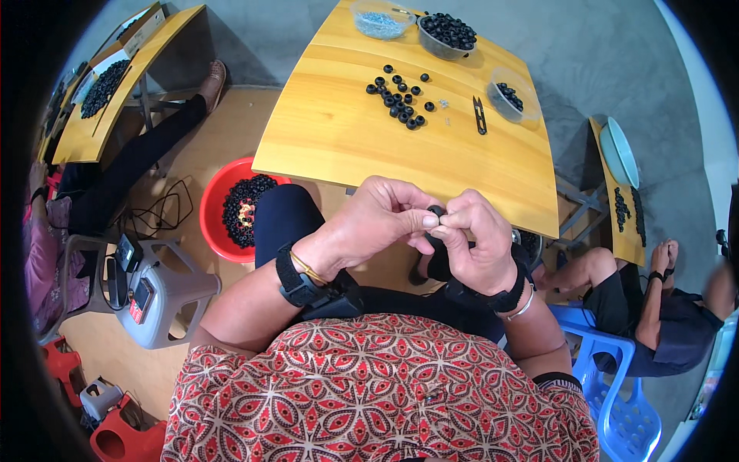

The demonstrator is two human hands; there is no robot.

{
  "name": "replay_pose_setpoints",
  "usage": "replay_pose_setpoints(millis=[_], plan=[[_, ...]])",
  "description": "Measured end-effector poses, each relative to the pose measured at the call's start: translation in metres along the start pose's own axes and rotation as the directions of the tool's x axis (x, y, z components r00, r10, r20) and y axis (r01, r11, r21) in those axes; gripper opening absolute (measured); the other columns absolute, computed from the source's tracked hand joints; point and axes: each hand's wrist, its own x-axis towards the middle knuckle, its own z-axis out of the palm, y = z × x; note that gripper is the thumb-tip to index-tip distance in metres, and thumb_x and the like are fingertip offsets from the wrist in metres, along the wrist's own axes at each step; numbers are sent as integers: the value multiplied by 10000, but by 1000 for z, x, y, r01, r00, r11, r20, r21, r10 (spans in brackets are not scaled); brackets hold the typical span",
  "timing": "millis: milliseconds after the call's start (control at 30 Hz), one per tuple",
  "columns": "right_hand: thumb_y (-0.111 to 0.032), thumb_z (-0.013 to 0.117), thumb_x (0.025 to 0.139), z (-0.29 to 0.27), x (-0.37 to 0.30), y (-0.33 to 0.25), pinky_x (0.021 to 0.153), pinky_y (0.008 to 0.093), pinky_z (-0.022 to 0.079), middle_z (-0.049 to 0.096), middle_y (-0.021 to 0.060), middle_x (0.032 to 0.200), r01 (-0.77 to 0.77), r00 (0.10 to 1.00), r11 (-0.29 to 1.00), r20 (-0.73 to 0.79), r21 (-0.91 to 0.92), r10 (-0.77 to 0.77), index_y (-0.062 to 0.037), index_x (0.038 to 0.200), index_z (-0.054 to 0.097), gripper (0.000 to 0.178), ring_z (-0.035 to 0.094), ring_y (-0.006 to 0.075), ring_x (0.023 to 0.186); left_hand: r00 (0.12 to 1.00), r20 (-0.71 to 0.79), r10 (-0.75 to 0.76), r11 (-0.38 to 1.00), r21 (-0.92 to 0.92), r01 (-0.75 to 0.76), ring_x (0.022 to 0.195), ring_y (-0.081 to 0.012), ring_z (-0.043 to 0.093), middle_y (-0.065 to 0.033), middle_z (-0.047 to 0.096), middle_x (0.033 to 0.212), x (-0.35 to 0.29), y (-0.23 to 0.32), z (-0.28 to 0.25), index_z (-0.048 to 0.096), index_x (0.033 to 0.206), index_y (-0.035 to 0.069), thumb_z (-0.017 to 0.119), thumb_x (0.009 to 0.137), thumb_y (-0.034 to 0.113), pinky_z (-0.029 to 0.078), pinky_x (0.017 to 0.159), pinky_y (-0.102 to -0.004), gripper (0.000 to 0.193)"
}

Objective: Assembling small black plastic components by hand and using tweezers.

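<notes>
In front of my body, just short of the table's near edge, my left hand (pixel 389 218) pinches a small round black bead (pixel 436 210) between thumb and fingertips. My right hand (pixel 479 242) meets it there, thumb and forefinger pressed together against the bead; whether a tiny part sits between those fingers is hidden. More loose black beads (pixel 397 100), some showing a hole, lie scattered on the yellow wooden table (pixel 331 108). Beside them are a few tiny clear pieces (pixel 443 103) and a pair of black thread snips (pixel 480 115).
Along the table's far side stand a tub of clear bluish pieces (pixel 379 25), a heaped bowl of black beads (pixel 446 35) and a smaller bowl (pixel 514 96). A red basin (pixel 218 223) of black pieces is on the floor at left. Other people sit at both sides, near a grey stool (pixel 165 296) and blue chair (pixel 616 385).
</notes>
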Motion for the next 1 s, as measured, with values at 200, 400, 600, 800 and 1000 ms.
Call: replay_pose_setpoints(millis=[200, 400, 600, 800, 1000], plan=[[-12, 609, 721, -1, 0, -2, 493, 292, 388, 474, 97, 661, -34, 999, 999, 21, -22, 35, -30, 762, 501, 116, 474, 225, 554, 995, 101, -26, 975, -216, 48, 667, -145, 601, -99, 606, 813, 1, -7, -5, 574, 974, -40, 556, 813, 75, 532, 613, -256, 199], [-57, 639, 719, 6, -3, 1, 526, 281, 417, 491, 88, 687, -40, 999, 999, -9, -7, 40, -26, 799, 505, 159, 500, 208, 575, 986, 158, -53, 928, -357, 107, 655, -132, 588, -87, 592, 777, 6, -14, -17, 570, 968, -46, 565, 811, 88, 544, 615, -261, 206], [-161, 643, 739, 1, -4, 0, 603, 264, 438, 493, 106, 828, -276, 961, 950, 29, 149, 274, -16, 959, 536, 284, 515, 203, 700, 976, 199, -86, 929, -337, 150, 612, -128, 581, -86, 598, 773, 7, -10, -23, 566, 973, -42, 571, 805, 86, 525, 575, -237, 211], [-142, 638, 744, 2, 1, 3, 632, 263, 447, 469, 101, 923, -120, 983, 993, 144, 14, 116, -14, 1020, 543, 319, 511, 173, 758, 965, 251, -71, 939, -309, 150, 576, -98, 542, -62, 584, 753, 6, -10, -21, 570, 965, -23, 572, 801, 73, 470, 516, -206, 190], [-42, 620, 740, 1, -1, 2, 624, 228, 458, 443, 85, 995, -273, 957, 937, 159, 218, 242, -7, 992, 548, 264, 512, 124, 776, 961, 268, -72, 918, -359, 169, 646, -138, 588, -90, 597, 794, 10, -13, -21, 557, 979, -36, 553, 816, 80, 514, 597, -247, 201]])
